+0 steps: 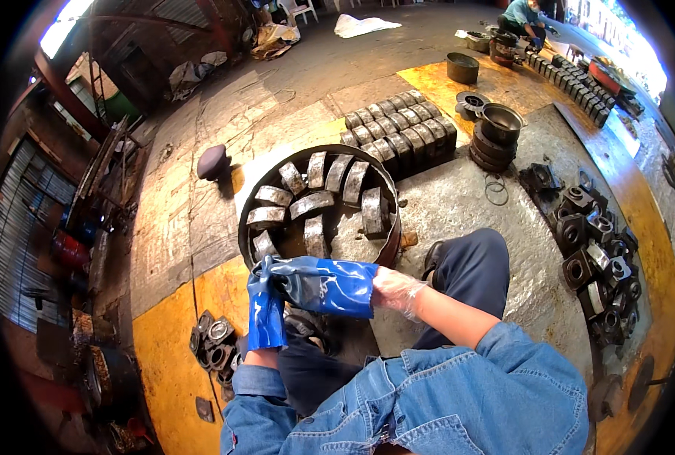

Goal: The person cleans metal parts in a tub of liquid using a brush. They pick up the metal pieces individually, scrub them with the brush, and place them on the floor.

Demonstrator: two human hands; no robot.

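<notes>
Both of my hands wear long blue rubber gloves, darkened over the fingers, and they meet at the near rim of a round metal tub (395, 227). My right hand (295, 274) reaches across to the left, its fingers closed against the glove on my left hand (263, 299). My left hand points upward; its fingers are mostly hidden by the right. A clear plastic glove (409, 294) shows at my right wrist under the blue cuff. Inside the tub lie several curved, grey metal blocks (312, 203), some standing on edge, just beyond my hands.
Rows of similar blocks (405, 133) stand behind the tub, beside stacked round metal parts (495, 136). Dark metal parts lie heaped at right (595, 250) and near left (214, 341). A dark rounded object (213, 162) sits at left. Another person (521, 19) crouches far right.
</notes>
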